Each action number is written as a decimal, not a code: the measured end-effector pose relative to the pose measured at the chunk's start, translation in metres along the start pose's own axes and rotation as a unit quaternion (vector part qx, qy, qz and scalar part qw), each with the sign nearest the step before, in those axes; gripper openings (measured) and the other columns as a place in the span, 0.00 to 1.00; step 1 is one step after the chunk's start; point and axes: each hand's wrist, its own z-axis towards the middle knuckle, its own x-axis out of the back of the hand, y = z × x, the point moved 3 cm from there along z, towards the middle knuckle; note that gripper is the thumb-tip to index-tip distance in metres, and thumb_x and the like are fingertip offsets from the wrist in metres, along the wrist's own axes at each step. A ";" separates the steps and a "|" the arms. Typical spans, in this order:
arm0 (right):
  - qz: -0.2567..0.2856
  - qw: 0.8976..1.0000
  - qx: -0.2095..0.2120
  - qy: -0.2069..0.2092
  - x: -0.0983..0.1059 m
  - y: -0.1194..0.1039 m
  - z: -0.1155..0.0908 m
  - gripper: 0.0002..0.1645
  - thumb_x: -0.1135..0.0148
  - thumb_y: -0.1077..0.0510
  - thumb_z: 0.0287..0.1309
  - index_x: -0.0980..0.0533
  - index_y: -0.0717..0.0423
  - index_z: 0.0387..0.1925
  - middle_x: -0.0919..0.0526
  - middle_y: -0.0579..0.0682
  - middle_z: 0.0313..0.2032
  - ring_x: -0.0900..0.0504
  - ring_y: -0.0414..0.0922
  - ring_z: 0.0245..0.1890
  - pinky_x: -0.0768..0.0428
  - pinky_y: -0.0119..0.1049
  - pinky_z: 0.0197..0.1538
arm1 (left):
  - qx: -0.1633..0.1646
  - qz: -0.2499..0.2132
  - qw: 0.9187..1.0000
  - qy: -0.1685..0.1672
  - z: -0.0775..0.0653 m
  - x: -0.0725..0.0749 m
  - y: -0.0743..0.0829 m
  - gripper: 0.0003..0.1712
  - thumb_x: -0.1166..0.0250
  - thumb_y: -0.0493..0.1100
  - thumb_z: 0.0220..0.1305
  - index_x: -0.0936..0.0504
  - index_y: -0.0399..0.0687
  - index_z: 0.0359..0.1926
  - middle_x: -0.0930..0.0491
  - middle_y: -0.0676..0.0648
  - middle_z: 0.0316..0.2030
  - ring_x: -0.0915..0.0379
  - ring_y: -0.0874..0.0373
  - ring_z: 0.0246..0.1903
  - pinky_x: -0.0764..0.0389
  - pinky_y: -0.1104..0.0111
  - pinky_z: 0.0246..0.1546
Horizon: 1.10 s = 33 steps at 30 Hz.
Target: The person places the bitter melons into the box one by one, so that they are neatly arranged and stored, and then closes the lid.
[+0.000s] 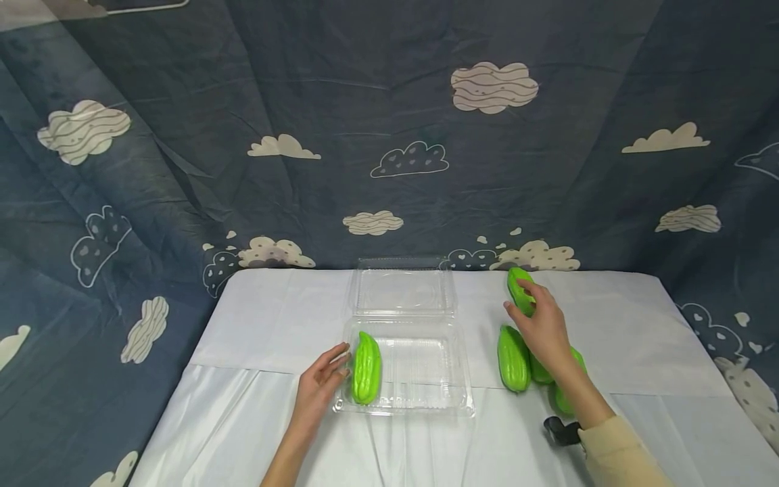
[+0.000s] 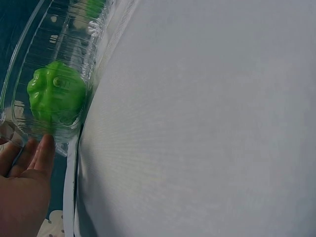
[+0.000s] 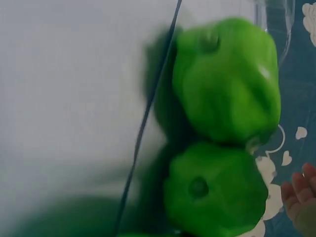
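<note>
A clear plastic clamshell box (image 1: 420, 409) lies with its lid (image 1: 402, 291) folded back. A green ridged vegetable, looking like a bitter melon (image 1: 366, 368), lies lengthwise at the box's left side. My left hand (image 1: 319, 385) is at the box's left wall, fingers fairly straight; in the left wrist view its fingertips (image 2: 47, 143) meet the clear wall. On the right, my right hand (image 1: 544, 331) reaches over several like melons. Its thumb and fingers are spread around the farthest melon (image 1: 517, 287), without a visible grip. Nearer lies another melon (image 1: 514, 358); the forearm partly covers others.
White cloth (image 1: 639, 338) covers the table. A dark blue curtain with cloud prints (image 1: 402, 101) hangs behind and at both sides. A small black device (image 1: 561, 431) sits by the right wrist. In the right wrist view, two melons (image 3: 227, 84) touch each other.
</note>
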 end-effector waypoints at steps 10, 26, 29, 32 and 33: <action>-0.058 0.996 0.013 -0.067 0.010 0.018 0.018 0.36 0.39 0.56 0.66 0.40 0.66 0.69 0.37 0.71 0.65 0.38 0.69 0.64 0.36 0.67 0.62 | 0.001 0.008 1.000 -0.002 -0.001 0.000 0.000 0.25 0.41 0.27 0.65 0.27 0.35 0.64 0.28 0.38 0.63 0.31 0.42 0.62 0.26 0.67 0.60; -0.040 0.987 -0.036 -0.148 0.016 0.036 0.054 0.40 0.41 0.54 0.67 0.45 0.67 0.72 0.41 0.72 0.67 0.39 0.70 0.64 0.33 0.68 0.61 | -0.007 0.003 1.000 -0.001 -0.001 0.001 0.000 0.26 0.42 0.26 0.64 0.28 0.33 0.63 0.28 0.35 0.63 0.31 0.40 0.62 0.26 0.67 0.60; -0.032 0.985 -0.048 -0.161 0.015 0.041 0.059 0.40 0.42 0.52 0.68 0.46 0.67 0.72 0.41 0.72 0.68 0.40 0.70 0.65 0.33 0.67 0.61 | 0.000 0.005 1.000 0.002 -0.001 0.001 -0.001 0.26 0.42 0.26 0.63 0.28 0.34 0.64 0.28 0.36 0.63 0.31 0.42 0.62 0.26 0.66 0.61; -0.023 0.984 -0.046 -0.168 0.016 0.045 0.063 0.40 0.42 0.51 0.69 0.46 0.67 0.72 0.41 0.72 0.68 0.40 0.71 0.65 0.31 0.66 0.61 | 0.001 0.008 1.000 0.002 0.000 0.001 -0.001 0.26 0.42 0.26 0.63 0.27 0.34 0.63 0.28 0.37 0.63 0.31 0.42 0.62 0.27 0.65 0.61; -0.020 0.984 -0.047 -0.168 0.016 0.047 0.065 0.41 0.42 0.51 0.69 0.45 0.67 0.72 0.41 0.72 0.68 0.40 0.71 0.65 0.31 0.65 0.61 | 0.000 0.007 1.000 0.002 0.000 0.001 -0.001 0.26 0.42 0.26 0.63 0.27 0.34 0.63 0.28 0.37 0.63 0.31 0.42 0.62 0.27 0.65 0.61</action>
